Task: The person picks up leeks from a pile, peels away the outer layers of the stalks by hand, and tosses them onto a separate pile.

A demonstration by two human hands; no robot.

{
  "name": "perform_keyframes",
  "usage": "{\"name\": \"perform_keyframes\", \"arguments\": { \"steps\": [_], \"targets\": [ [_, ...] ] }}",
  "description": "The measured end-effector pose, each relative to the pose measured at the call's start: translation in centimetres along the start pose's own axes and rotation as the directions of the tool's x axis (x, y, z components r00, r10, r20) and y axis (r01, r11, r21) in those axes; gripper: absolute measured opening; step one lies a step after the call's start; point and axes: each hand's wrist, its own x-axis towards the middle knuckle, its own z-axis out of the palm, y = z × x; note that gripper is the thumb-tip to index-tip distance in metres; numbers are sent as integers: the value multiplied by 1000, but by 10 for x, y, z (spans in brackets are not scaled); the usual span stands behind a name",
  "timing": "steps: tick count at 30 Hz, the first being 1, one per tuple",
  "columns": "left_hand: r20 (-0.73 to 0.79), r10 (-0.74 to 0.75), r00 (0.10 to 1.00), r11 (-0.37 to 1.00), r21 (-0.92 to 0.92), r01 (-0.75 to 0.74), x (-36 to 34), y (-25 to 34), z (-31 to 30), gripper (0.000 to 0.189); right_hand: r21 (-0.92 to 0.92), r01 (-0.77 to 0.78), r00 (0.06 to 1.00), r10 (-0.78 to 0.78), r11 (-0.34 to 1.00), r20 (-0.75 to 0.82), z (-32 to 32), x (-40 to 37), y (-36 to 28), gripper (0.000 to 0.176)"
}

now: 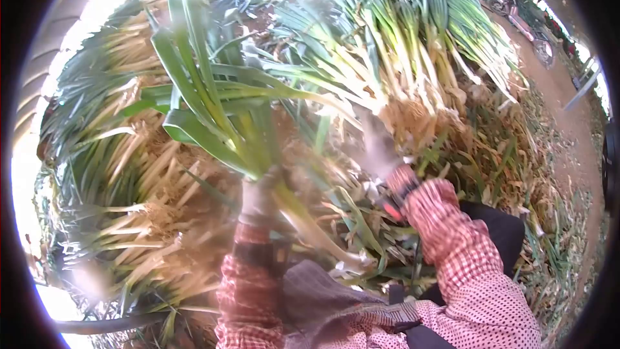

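Note:
My left hand [259, 195], gloved, grips a leek [213, 110] by its stalk; its broad green leaves fan upward and its pale lower end [310, 226] slants down to the right over my lap. My right hand [378, 148], also gloved and blurred, reaches out toward the pile of leeks [413, 45] ahead; whether it holds anything is not clear. Both arms wear red-and-white checked sleeves [465, 252].
Heaps of leeks with pale stalks and roots lie at the left [135, 174] and the back right. Trimmed leaves and husks [516, 174] litter the ground on the right. A dirt path [562, 90] runs past at the far right, with a parked motorbike [504, 0].

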Motion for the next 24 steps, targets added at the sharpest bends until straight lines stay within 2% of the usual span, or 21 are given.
{"name": "perform_keyframes", "arguments": {
  "steps": [1, 2, 3, 4, 5, 6, 7, 8, 9, 10, 12, 13, 15, 16, 17, 18, 19, 20, 21, 23, 24],
  "targets": [
    [-34, 34, 999, 999, 27, -33, 5, -5, -6, 23, -59, -79, 991, 85, 995, 107, 20, 27, 3, 34],
    [-11, -3, 1000, 1000, 7, 4, 12, -6, -17, 29, -134, -143, 962, 169, 981, 212, 40, 53, 6, 32],
    [-67, 51, 996, 998, 24, -49, 16, -3, -21, 33, -95, -266, 845, 279, 959, 457, 50, 72, 5, 32],
    [-117, 107, 987, 994, 47, -102, 25, 0, -24, 37, -91, -385, 657, 342, 918, 672, 49, 90, -16, 31],
    [-172, 159, 972, 987, 61, -150, 34, 2, -28, 41, -142, -304, 623, 310, 942, 719, 47, 84, -44, 31],
    [-202, 203, 958, 979, 36, -199, 43, -1, -36, 52, 113, -114, 788, 21, 987, 616, 67, 53, -47, 30],
    [-165, 244, 956, 967, -31, -252, 47, 5, -34, 57, 273, 38, 871, -166, 961, 462, 64, 29, -70, 28],
    [-199, 196, 960, 970, -106, -220, 55, -7, -43, 59, 396, 196, 911, -315, 897, 264, 64, 9, -97, 27],
    [-345, 193, 919, 972, -60, -227, 60, -6, -37, 50, 405, 40, 905, -205, 913, 372, 66, -12, -111, 32],
    [-392, 207, 897, 976, 14, -219, 65, -19, -46, 39, 388, -116, 878, -89, 914, 471, 68, -32, -126, 37],
    [-404, 80, 911, 980, -137, -146, 67, -19, -64, 25, 412, -109, 849, -131, 905, 512, 55, -79, -124, 38],
    [-510, -39, 859, 972, -219, -87, 69, -12, -71, 21, 501, -196, 801, -157, 843, 577, 29, -93, -116, 33],
    [-499, -42, 866, 962, -254, -100, 56, 10, -79, 18, 605, -406, 689, -206, 685, 695, -24, -120, -102, 26],
    [-498, -79, 864, 947, -307, -91, 54, 10, -93, 17, 553, -410, 693, -145, 725, 706, -46, -136, -94, 24],
    [-495, -115, 861, 931, -357, -81, 51, 11, -111, 16, 480, -332, 714, -116, 812, 691, -70, -150, -85, 26],
    [-501, -79, 862, 926, -357, -123, 46, 11, -119, 15, 380, -280, 669, -104, 881, 735, -98, -151, -79, 27],
    [-507, -43, 861, 919, -357, -165, 43, 13, -122, 14, 341, -371, 627, -37, 864, 778, -124, -160, -67, 25],
    [-539, -23, 842, 923, -336, -190, 38, 17, -125, 11, 304, -381, 617, -5, 873, 787, -141, -175, -51, 19],
    [-541, -34, 840, 918, -349, -188, 30, 25, -123, 10, 270, -521, 603, 126, 810, 788, -155, -186, -38, 19],
    [-455, 12, 890, 881, -417, -225, 28, 21, -134, 9, 60, -676, 515, 413, 734, 751, -153, -190, -7, 36],
    [-448, -14, 894, 869, -448, -211, 20, 28, -115, 8, 184, -608, 668, 373, 772, 644, -154, -168, -14, 48]
  ]
}}
